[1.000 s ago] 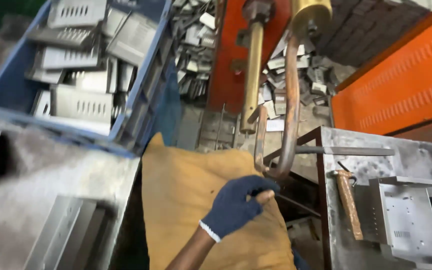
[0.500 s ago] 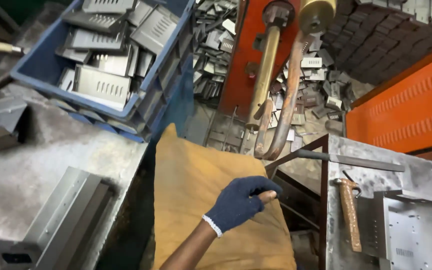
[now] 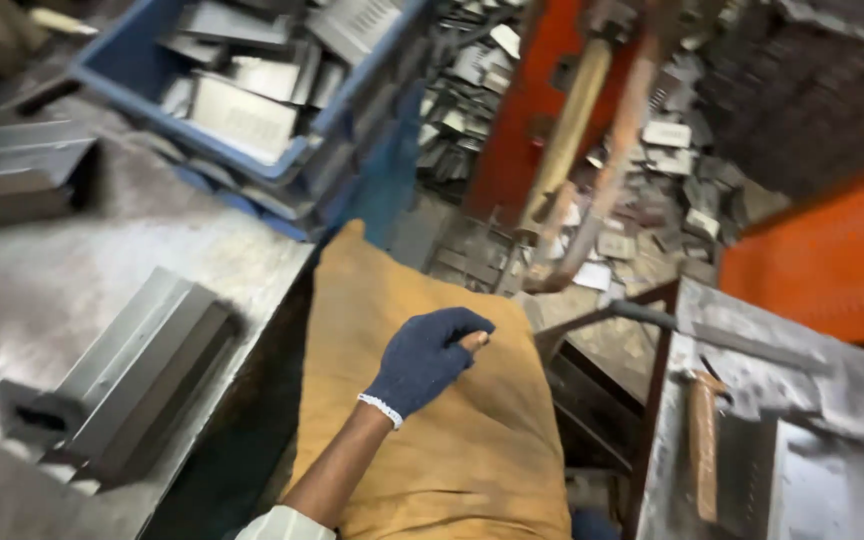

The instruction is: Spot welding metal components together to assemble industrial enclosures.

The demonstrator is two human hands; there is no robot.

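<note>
My left hand [image 3: 424, 362], in a dark blue knit glove with a white cuff, hovers over a mustard-yellow cloth [image 3: 452, 450] that covers my lap. Its fingers are curled into a loose fist with nothing visible inside, and one bare fingertip pokes out at the top. A bent copper-coloured bar [image 3: 602, 200] of the orange machine [image 3: 522, 110] hangs a short way beyond the hand, apart from it. My right hand is out of sight.
A blue crate [image 3: 252, 160] of perforated metal plates sits at the upper left on a grey metal bench [image 3: 62, 290], with a folded steel channel [image 3: 142, 370] nearer me. Scrap metal pieces [image 3: 652, 190] litter the floor. At right, a metal table [image 3: 782, 380] carries a wooden-handled tool [image 3: 702, 440].
My left hand has let go of the bent copper bar and drawn back toward me over the cloth. The view has swung left and down.
</note>
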